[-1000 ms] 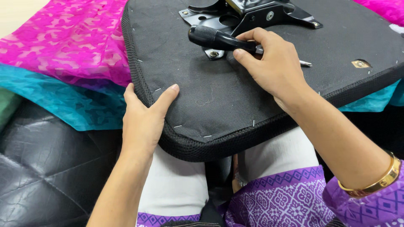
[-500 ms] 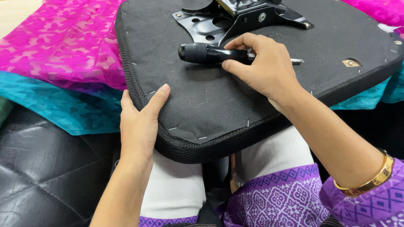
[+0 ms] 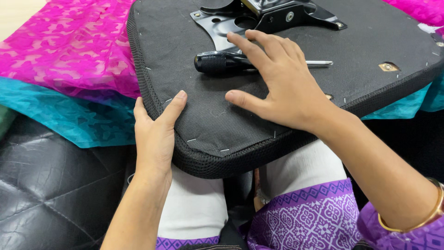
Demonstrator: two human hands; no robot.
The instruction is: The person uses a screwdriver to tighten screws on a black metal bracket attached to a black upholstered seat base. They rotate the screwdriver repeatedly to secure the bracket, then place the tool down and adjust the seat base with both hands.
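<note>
Right hand (image 3: 282, 88) flat, fingers apparently over screwdriver (image 3: 222, 61); left hand (image 3: 155, 134) grips seat base (image 3: 185, 69).

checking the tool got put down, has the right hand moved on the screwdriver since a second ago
Yes. The right hand has opened: earlier it gripped the screwdriver, now it lies flat over the shaft, handle free, just below the metal bracket.

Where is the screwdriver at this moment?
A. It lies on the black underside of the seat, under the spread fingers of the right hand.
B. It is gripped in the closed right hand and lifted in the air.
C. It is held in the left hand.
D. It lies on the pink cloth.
A: the screwdriver lies flat on the seat underside, with the right hand open over it, while the left hand grips the seat edge.
</note>
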